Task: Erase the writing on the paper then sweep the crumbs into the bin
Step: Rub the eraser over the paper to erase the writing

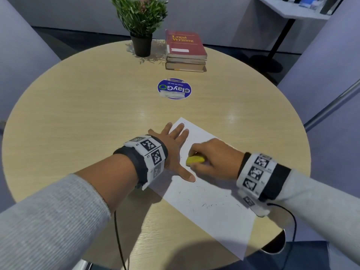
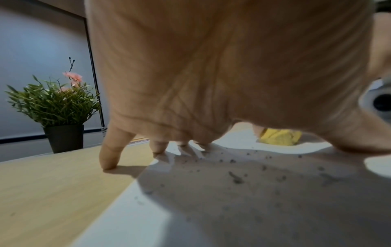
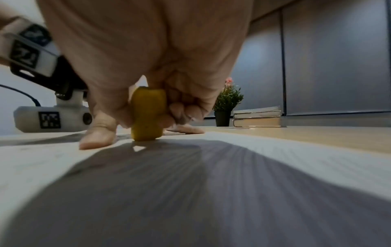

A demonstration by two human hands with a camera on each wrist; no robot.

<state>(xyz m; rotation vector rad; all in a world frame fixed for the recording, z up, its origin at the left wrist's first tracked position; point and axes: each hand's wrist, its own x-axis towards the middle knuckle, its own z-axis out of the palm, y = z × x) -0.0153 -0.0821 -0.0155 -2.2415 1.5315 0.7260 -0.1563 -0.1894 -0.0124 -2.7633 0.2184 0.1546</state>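
Erasing step: in head view left hand [image 1: 173,145] lies flat, fingers spread, pinning paper [image 1: 204,191] on table [image 1: 78,114]; right hand [image 1: 212,158] grips eraser [image 1: 194,160]. Left wrist: crumbs [image 2: 234,177] dot the sheet. Right wrist: eraser tip touches paper. Next probably calls for sweeping; bin unseen.

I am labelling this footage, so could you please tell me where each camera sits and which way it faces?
Head: above, looking down at the table; both forearms, left hand flat on the paper, right hand gripping the eraser.
Left wrist: under the palm, looking along the fingers towards the plant.
Right wrist: low, facing the eraser and books.
All show eraser and paper.
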